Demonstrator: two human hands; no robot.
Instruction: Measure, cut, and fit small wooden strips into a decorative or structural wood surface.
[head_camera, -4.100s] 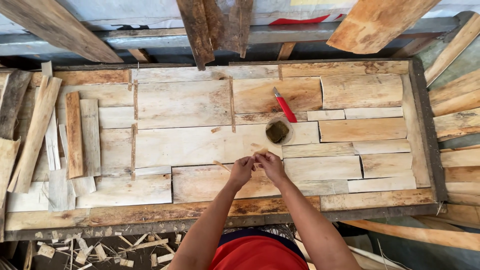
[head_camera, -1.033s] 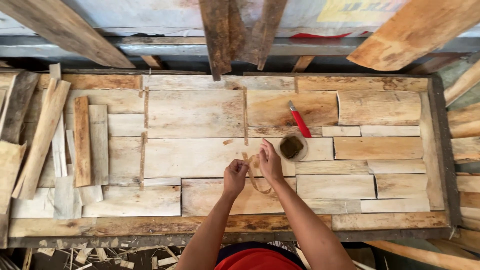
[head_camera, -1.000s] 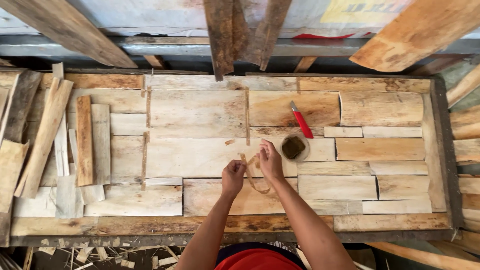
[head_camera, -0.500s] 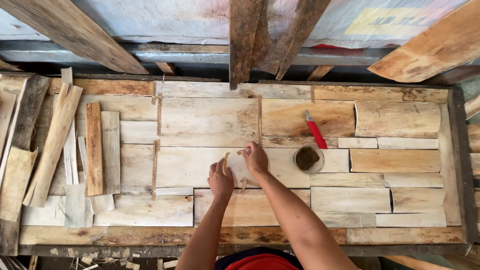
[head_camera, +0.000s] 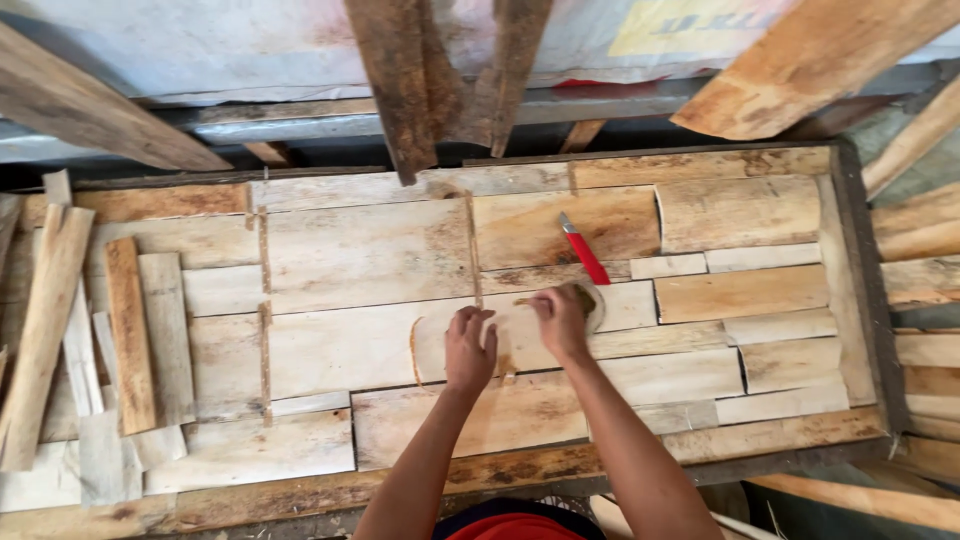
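Thin pale wood piece (head_camera: 445, 345), rounded left end, lies flat mid-frame over plank mosaic (head_camera: 370, 250). Left hand (head_camera: 470, 348) presses it, fingers curled on top. Right hand (head_camera: 560, 322) pinches its far end beside small round container (head_camera: 592, 300). Mosaic mostly filled; piece not yet seated. Red-handled tool (head_camera: 583, 251) untouched.

This is a woodworking workshop. A framed worktop (head_camera: 850, 300) is covered with flat wood pieces (head_camera: 360, 250) fitted side by side. Loose offcuts (head_camera: 60, 330) lie at its left, rough planks (head_camera: 420, 80) lean above it, and a red-handled tool (head_camera: 584, 255) lies on the wood.
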